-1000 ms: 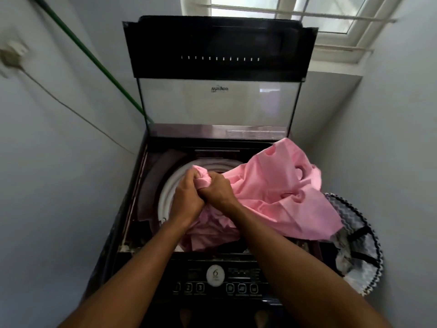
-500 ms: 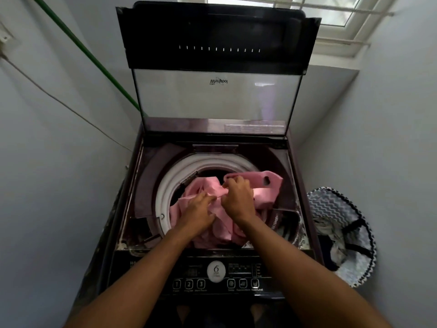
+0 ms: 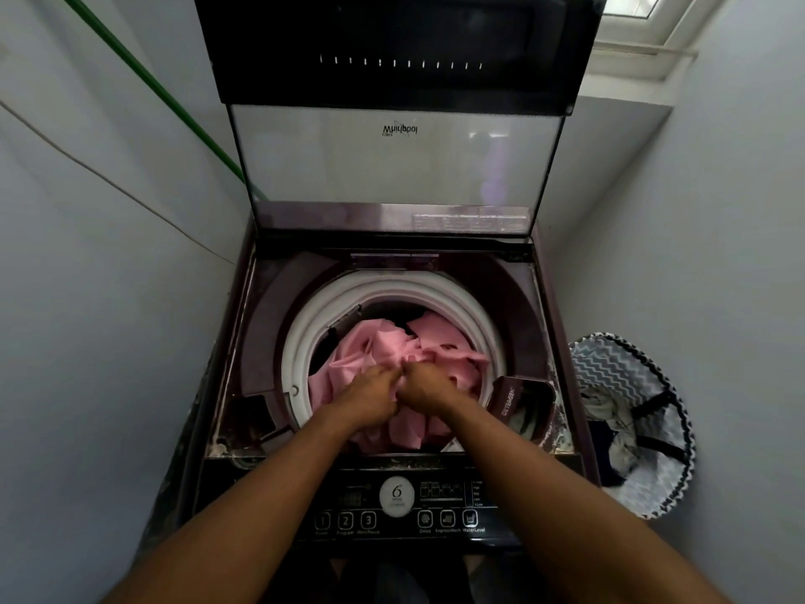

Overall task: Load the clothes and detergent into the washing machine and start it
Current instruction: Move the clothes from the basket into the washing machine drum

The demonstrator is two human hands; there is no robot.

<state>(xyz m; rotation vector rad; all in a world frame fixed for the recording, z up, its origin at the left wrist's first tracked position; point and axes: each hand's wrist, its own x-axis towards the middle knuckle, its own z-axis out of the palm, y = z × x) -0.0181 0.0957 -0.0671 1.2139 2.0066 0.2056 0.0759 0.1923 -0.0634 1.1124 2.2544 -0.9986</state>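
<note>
Cloth: pink cloth (image 3: 429,353), soft, crumpled, inside round white-rimmed drum (image 3: 300,337) of washing machine (image 3: 261,298).
Left grip (image 3: 370,396): clenched on pink folds.
Right grip (image 3: 424,385): likewise clenched.
Lid (image 3: 392,163): glass, upright.
Basket (image 3: 610,364): chevron fabric, right.

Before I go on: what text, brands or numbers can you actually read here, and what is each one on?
"Whirlpool", upside down: raised glass lid.
"6": round badge on the control panel.
"1", "2", "3": buttons at the panel's left.
"Delay", "ExpressWash", "WaterLevel": faint, under the right buttons.
"DETERGENT": detergent drawer, blurred, likely.
Lid-base sticker, other panel print: unreadable.
</note>
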